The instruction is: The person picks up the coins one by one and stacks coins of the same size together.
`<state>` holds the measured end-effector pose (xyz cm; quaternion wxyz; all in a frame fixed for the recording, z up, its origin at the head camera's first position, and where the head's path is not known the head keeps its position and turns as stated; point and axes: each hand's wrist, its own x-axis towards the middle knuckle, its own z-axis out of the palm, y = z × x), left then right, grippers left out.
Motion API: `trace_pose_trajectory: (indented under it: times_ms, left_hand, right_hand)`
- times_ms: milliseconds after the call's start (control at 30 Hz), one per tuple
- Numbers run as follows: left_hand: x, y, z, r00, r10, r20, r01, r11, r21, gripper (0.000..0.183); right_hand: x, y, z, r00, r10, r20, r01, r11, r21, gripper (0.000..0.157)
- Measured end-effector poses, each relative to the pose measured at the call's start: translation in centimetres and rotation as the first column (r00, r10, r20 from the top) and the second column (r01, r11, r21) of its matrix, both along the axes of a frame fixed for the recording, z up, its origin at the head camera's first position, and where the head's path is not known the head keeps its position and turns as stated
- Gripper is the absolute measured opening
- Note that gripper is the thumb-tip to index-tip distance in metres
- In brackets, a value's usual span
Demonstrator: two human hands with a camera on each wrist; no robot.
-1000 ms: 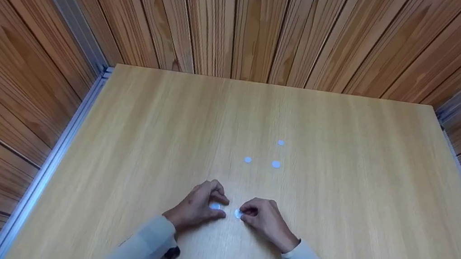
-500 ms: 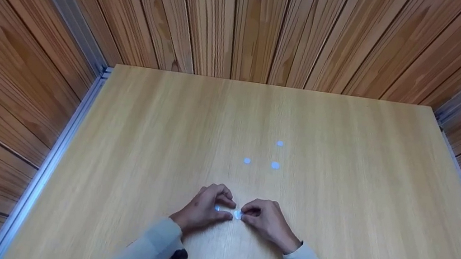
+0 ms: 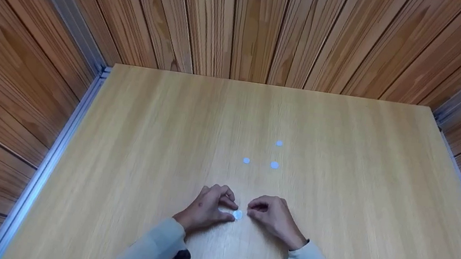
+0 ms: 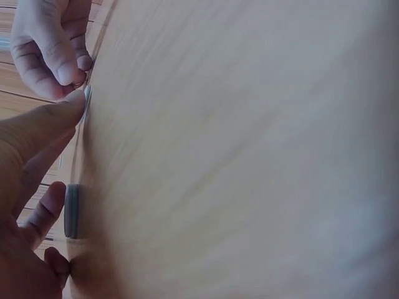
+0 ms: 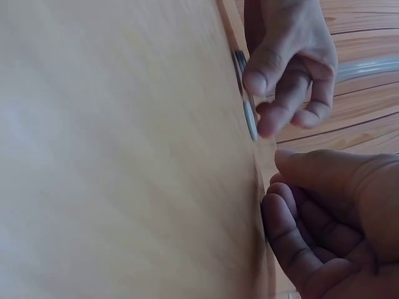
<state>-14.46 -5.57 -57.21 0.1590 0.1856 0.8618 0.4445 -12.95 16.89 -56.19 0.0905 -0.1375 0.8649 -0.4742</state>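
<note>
White disc (image 3: 238, 214) | left hand (image 3: 209, 205): fingertips at its edge | right hand (image 3: 274, 216): near

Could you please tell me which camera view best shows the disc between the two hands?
The head view, because the disc shows its round face there. Both wrist views show it nearly edge-on, as a thin sliver.

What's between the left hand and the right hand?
One pale disc lies by the left hand, then bare table up to the right hand, in the head view.
</note>
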Motion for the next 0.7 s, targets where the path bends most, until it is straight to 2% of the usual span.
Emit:
trace_pose_trajectory:
  times_ms: [167,533,700]
  left_hand:
    - [0.0,0.0,0.0,1.000,-0.012,-0.012,0.012,1.000,-0.020,0.035]
    - [-0.1,0.0,0.0,1.000,-0.020,-0.005,0.019,0.999,-0.025,0.033]
    - [-0.1,0.1,0.0,1.000,-0.015,-0.009,0.015,0.999,-0.032,0.033]
  right_hand:
    - [-0.8,0.6,0.0,0.999,-0.031,-0.032,0.032,0.999,0.025,0.005]
    - [-3.0,1.8,0.5,0.991,-0.134,0.007,0.134,0.990,0.039,0.008]
    - [-4.4,2.4,0.6,0.982,-0.186,-0.030,0.187,0.982,0.024,0.008]
